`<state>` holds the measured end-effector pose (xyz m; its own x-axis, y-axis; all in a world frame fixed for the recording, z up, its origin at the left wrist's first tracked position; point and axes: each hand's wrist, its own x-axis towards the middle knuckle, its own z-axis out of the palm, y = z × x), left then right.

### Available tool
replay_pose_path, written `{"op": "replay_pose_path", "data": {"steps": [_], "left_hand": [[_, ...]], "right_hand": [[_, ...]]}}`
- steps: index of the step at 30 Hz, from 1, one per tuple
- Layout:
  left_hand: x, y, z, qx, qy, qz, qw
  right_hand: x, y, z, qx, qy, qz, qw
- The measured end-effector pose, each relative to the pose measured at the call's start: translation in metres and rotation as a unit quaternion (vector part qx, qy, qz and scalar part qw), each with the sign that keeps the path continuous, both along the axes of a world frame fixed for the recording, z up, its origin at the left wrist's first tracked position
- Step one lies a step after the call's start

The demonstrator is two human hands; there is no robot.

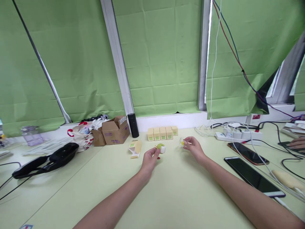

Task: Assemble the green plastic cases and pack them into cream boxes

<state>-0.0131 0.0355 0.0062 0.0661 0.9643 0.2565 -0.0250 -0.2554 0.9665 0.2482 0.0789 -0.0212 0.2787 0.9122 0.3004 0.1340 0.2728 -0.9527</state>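
My left hand (150, 159) pinches a small rounded green-and-white object (162, 148) just above the table; its exact kind is too small to make out. To its right, my right hand (194, 148) closes its fingers on a small clear plastic piece with a yellow spot (182, 143). An opened small cream carton (135, 149) lies on the table left of my left hand, its flaps unfolded. Behind both hands, several small cream boxes with green windows (163, 133) stand in a row near the wall.
At the back left are a cardboard box (116, 130) and a black cylinder (133, 125). A black headset-like device (47, 161) lies left. On the right are a power strip (238, 137), two dark-screened devices (254, 175) and loose cables. Another person's hand (296, 143) shows at the right edge.
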Motion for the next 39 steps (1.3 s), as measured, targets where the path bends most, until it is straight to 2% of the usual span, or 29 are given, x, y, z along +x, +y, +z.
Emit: {"op": "replay_pose_path", "data": {"steps": [3, 5, 6, 9, 20, 27, 39], "left_hand": [[0.0, 0.0, 0.0, 0.006, -0.003, 0.006, 1.0], [-0.001, 0.001, 0.0, 0.008, -0.004, 0.009, 1.0], [-0.001, 0.001, 0.0, 0.008, -0.005, 0.01, 1.0], [-0.001, 0.001, -0.001, 0.01, -0.007, 0.011, 1.0], [0.0, 0.001, 0.0, 0.041, -0.016, 0.032, 0.999], [0.002, -0.002, 0.002, 0.059, -0.014, 0.029, 0.998], [0.005, -0.005, 0.003, 0.07, 0.01, 0.011, 0.997]], "right_hand": [[-0.016, -0.018, 0.012, 0.0, 0.077, 0.055, 0.995], [-0.026, -0.031, 0.02, -0.014, 0.222, 0.135, 0.966], [-0.03, -0.037, 0.024, -0.022, 0.261, 0.167, 0.951], [-0.04, -0.051, 0.032, -0.03, 0.304, 0.217, 0.927], [-0.054, -0.076, 0.045, -0.04, 0.264, 0.267, 0.926], [-0.061, -0.08, 0.038, -0.044, 0.198, 0.258, 0.945], [-0.07, -0.08, 0.027, -0.053, 0.157, 0.285, 0.944]]}}
